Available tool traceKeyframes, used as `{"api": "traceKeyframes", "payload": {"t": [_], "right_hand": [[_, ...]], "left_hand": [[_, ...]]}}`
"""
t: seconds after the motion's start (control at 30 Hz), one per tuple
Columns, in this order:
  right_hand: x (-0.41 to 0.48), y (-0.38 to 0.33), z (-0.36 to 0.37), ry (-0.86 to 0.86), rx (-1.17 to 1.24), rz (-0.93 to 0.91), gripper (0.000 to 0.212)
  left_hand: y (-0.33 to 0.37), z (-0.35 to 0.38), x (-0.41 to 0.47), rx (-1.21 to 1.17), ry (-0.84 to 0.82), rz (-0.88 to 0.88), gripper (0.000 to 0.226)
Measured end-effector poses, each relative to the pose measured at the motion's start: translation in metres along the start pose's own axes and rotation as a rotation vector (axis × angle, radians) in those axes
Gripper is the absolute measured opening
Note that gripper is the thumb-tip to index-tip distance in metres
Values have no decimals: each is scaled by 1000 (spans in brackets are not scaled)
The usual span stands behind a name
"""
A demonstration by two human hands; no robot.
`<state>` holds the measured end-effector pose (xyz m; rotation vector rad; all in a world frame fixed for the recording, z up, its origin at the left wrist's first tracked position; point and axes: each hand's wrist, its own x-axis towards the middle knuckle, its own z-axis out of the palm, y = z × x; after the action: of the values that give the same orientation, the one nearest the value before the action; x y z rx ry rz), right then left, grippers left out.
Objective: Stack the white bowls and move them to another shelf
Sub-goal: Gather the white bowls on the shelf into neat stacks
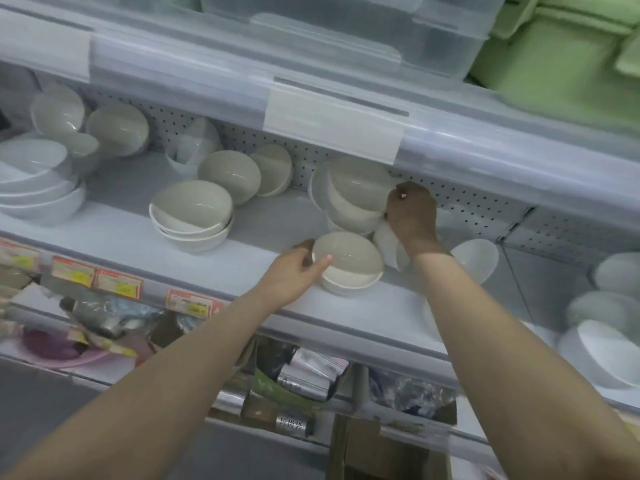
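White bowls lie scattered on a grey shelf [277, 216] with a pegboard back. My left hand [294, 271] grips the left rim of a small stack of two bowls [348, 265] near the shelf's front edge, thumb inside the rim. My right hand [412, 213] reaches further back and holds the right side of a tilted stack of bowls [356, 199] leaning against the pegboard. Another bowl [389, 244] lies on its side just below that hand.
More bowl stacks sit at the middle left [192, 214], far left [38, 188] and right [606, 341]. A clear plastic bin [346, 32] and green boxes [561, 57] stand on the shelf above. Packaged goods [301, 375] fill the shelf below.
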<state>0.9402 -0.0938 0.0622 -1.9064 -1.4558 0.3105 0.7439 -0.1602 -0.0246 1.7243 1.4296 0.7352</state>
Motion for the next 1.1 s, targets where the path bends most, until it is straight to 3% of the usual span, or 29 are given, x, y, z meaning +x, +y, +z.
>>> {"api": "traceKeyframes", "payload": {"t": [0.1,0.2,0.4,0.5,0.77,0.83,0.9,0.97,1.1], "right_hand": [[9,20,-23,62,20,62,29],[11,43,-46,111,44,102,31],[1,85,-84,171,25,138,28],[-2,100,-93,167,20,136,30],[7,85,-76,159,68,64,32],[8,75,-66,151,85,62,31],[5,64,-57,142,89,81,29],[1,53,-48,129,69,93,27],[-8,33,-29,77,88,114,34]], "left_hand": [[6,2,14,146,177,62,57],[27,12,34,299,221,167,54],[83,49,66,550,16,143,59],[95,63,69,632,17,131,55],[54,39,50,588,180,72,54],[44,29,41,700,164,111,45],[36,19,37,780,146,98,49],[34,7,35,669,92,5,59],[24,-20,30,500,-9,-94,56]]}}
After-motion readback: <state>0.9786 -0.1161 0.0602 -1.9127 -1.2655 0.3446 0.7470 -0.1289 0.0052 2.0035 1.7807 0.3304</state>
